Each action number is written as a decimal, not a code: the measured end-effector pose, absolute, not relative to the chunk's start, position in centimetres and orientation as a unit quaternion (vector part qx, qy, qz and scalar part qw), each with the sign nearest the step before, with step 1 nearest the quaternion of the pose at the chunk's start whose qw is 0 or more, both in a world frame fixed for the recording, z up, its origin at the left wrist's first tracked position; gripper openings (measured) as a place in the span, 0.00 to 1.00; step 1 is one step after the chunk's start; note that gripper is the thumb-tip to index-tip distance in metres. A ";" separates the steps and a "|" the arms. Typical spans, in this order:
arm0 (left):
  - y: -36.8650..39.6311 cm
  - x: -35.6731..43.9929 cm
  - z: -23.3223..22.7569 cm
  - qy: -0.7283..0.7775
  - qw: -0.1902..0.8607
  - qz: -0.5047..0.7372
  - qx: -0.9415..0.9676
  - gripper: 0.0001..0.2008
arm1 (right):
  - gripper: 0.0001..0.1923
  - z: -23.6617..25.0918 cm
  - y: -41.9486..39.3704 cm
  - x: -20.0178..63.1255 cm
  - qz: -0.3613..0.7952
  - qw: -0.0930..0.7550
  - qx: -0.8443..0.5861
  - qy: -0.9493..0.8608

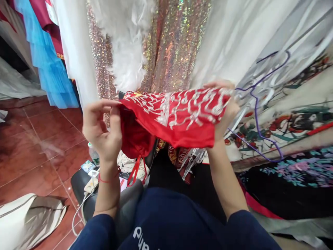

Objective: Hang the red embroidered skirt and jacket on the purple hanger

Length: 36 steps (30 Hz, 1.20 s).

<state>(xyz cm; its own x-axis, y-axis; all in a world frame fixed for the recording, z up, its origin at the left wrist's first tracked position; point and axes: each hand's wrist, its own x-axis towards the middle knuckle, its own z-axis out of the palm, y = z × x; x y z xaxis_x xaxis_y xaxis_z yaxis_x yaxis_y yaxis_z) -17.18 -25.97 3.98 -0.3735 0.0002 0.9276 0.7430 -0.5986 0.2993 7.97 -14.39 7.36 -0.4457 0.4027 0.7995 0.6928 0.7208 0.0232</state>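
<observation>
A red garment [179, 133] with white embroidered trim is stretched between my two hands, above my lap. My left hand [102, 130] pinches its left edge between thumb and fingers, where the plain red inside shows. At the right end, my right hand [229, 104] grips the embroidered part; some of its fingers are hidden behind the cloth and a little blurred. Thin red ties [135, 173] hang from the garment's lower left. What kind of garment it is, I cannot tell.
Sequined and white dresses [171, 45] hang right ahead. Purple hangers [256, 104] and printed fabric are at the right. On a dark seat [78, 187] at the left lie a bottle [93, 154] and a white charger with a cable [91, 184]. A pale bag [31, 218] rests on the tiled floor.
</observation>
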 end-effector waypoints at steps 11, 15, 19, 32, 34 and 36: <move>-24.4 -8.9 4.6 -0.348 0.150 -0.688 -0.619 0.06 | 0.16 3.9 -21.0 16.4 -0.225 0.646 -0.473 -0.556; -20.5 -5.6 5.9 -0.346 0.062 -0.596 -0.722 0.07 | 0.25 2.9 -20.7 19.3 -0.261 0.553 -0.461 -0.643; -13.7 -3.1 3.3 -0.367 0.000 -0.474 -0.801 0.08 | 0.32 -1.3 -19.7 21.5 -0.315 0.246 -0.375 -0.837; -3.7 3.8 -2.7 -0.442 0.067 -0.233 -0.864 0.13 | 0.08 -6.6 -18.9 26.8 -0.239 0.092 -0.360 -0.897; -4.6 5.4 -3.0 -0.444 0.079 -0.230 -0.862 0.15 | 0.13 -7.2 -19.4 26.9 -0.231 0.148 -0.317 -0.908; -5.5 6.8 -3.0 -0.407 0.107 -0.246 -0.873 0.20 | 0.14 -7.5 -20.0 26.8 -0.208 0.178 -0.264 -0.925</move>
<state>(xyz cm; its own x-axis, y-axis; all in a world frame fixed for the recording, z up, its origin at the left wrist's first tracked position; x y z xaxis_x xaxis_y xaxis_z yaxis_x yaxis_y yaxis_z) 6.78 -5.54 -3.03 0.5481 0.6571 0.5175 0.7629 -0.6464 0.0126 26.76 -20.05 -7.50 -0.7966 0.4146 0.4399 0.5629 0.7740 0.2899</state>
